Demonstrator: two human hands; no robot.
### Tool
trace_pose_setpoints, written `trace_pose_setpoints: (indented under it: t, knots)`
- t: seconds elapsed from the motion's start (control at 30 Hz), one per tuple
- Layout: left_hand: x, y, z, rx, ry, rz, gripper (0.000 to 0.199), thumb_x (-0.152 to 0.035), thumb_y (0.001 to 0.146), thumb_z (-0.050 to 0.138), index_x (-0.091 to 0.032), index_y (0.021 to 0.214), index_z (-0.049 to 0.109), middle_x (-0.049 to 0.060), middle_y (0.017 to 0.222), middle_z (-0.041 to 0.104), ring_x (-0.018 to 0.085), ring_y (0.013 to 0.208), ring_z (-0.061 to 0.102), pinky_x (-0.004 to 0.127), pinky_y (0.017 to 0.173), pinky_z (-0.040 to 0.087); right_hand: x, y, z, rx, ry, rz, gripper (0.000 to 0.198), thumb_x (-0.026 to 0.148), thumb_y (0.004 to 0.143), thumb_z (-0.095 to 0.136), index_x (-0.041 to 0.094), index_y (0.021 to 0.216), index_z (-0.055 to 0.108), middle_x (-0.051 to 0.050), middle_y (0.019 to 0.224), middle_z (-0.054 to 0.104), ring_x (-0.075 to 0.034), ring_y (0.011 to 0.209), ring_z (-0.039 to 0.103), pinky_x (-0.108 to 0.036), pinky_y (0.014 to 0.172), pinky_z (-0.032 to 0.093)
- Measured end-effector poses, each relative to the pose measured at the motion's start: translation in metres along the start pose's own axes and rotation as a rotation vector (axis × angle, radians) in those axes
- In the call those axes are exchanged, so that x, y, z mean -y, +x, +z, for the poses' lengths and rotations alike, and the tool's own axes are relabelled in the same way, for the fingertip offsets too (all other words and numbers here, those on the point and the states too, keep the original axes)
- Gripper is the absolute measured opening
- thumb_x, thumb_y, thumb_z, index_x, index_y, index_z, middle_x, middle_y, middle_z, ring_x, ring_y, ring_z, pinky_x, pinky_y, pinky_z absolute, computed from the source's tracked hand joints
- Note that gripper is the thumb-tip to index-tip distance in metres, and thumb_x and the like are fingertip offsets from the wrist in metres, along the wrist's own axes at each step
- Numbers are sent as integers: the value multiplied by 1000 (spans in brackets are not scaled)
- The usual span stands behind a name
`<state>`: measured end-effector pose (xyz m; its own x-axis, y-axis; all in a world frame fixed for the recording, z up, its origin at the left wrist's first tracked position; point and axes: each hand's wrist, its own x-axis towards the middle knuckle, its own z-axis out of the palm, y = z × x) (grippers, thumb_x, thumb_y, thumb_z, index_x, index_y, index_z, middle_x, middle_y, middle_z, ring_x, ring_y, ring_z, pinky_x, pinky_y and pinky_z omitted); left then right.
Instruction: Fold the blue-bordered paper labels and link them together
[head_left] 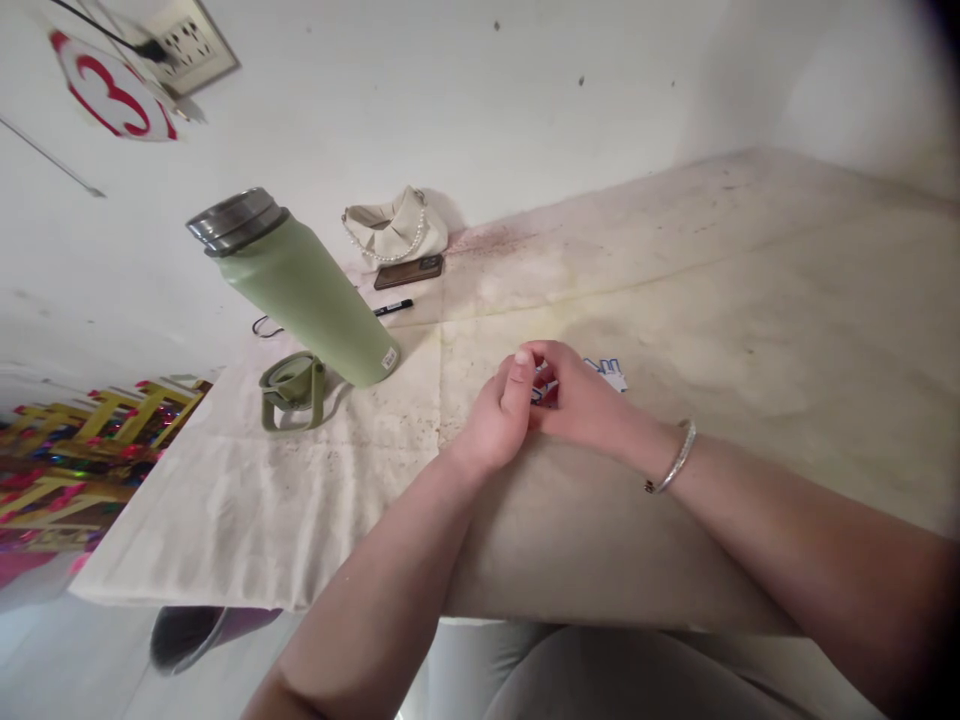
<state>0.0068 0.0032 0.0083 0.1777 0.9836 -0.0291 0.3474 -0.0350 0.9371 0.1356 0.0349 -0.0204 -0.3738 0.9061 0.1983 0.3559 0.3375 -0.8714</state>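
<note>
My left hand (501, 412) and my right hand (581, 398) meet above the cloth-covered table, touching each other. The left thumb points up, and its other fingers are mostly hidden behind the right hand. On the right hand the fingers are curled in, with their tips at the left thumb. A bit of blue shows through the gap between the fingers; what it belongs to is unclear. Just beyond my right hand lies a small white piece with blue outlines (609, 373), partly covered by that hand. A silver bangle (679, 458) circles my right wrist.
Left of my hands stands a green bottle (311, 295) with a steel neck, its green lid (292, 390) beside it. Behind are a cream handbag (397, 230), a phone (409, 272) and a black pen (394, 307). A bin (202, 635) sits below the table's left edge.
</note>
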Motion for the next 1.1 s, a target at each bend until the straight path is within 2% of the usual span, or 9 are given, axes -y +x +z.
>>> trace_pose_setpoints:
  t: [0.07, 0.17, 0.33, 0.4, 0.5, 0.6, 0.77, 0.93, 1.1]
  knots:
    - [0, 0, 1, 14, -43, -19, 76, -68, 86, 14, -14, 124, 52, 10, 87, 63, 18, 73, 58, 29, 63, 44, 1, 0, 0, 13, 8, 31, 63, 34, 61, 72, 20, 117, 45, -10, 119, 50, -17, 85, 59, -29, 64, 53]
    - [2, 1, 1, 40, -128, -52, 78, -70, 85, 14, -16, 126, 51, 5, 70, 58, 13, 53, 48, 26, 51, 37, 4, 0, -4, 29, 20, 45, 60, 32, 65, 70, 21, 119, 45, -11, 122, 48, -18, 91, 58, -29, 67, 54]
    - [5, 8, -4, 127, -406, -156, 82, -74, 82, 10, -15, 114, 57, -1, 48, 42, 11, 40, 35, 23, 39, 22, 7, 0, -12, 48, 127, 59, 36, 27, 79, 56, 19, 113, 49, -10, 116, 53, -19, 100, 58, -33, 78, 54]
    - [4, 11, -7, 173, -532, -216, 84, -76, 80, 7, -14, 109, 57, -3, 43, 38, 10, 35, 28, 23, 36, 17, 7, 0, -14, 52, 101, 3, 28, 27, 80, 55, 19, 107, 53, -10, 115, 54, -19, 101, 57, -35, 82, 52]
    - [3, 14, -9, 229, -643, -277, 83, -76, 79, 4, -15, 101, 55, -3, 42, 38, 9, 33, 26, 21, 35, 13, 6, 0, -15, 105, 56, -104, 33, 30, 79, 58, 21, 110, 54, -9, 123, 48, -18, 102, 56, -34, 80, 52]
    - [5, 15, -7, 255, -648, -278, 79, -75, 80, 4, -16, 97, 53, -1, 47, 43, 8, 33, 28, 21, 34, 12, 5, -1, -13, 113, 38, -93, 36, 29, 77, 59, 20, 111, 54, -9, 125, 46, -18, 100, 56, -31, 75, 52]
    - [10, 14, -4, 255, -696, -218, 69, -75, 81, 16, -17, 99, 50, -2, 59, 47, 5, 36, 26, 20, 36, 12, 9, 0, -13, 137, -46, -22, 24, 27, 74, 60, 18, 96, 57, -5, 94, 60, -15, 80, 58, -29, 69, 49]
    - [13, 16, -5, 425, -769, -240, 74, -73, 82, 9, -16, 101, 52, 1, 60, 50, 8, 39, 34, 21, 38, 21, 8, 1, -12, 169, 38, 91, 5, 23, 79, 50, 19, 81, 51, 1, 72, 59, -9, 53, 54, -24, 51, 42]
    - [10, 19, -9, 401, -866, -325, 73, -72, 83, 10, -16, 104, 52, 3, 63, 52, 12, 47, 44, 22, 41, 27, 8, 5, -12, 44, 66, 123, 13, 27, 78, 52, 19, 71, 46, 3, 61, 54, -10, 50, 52, -23, 47, 39]
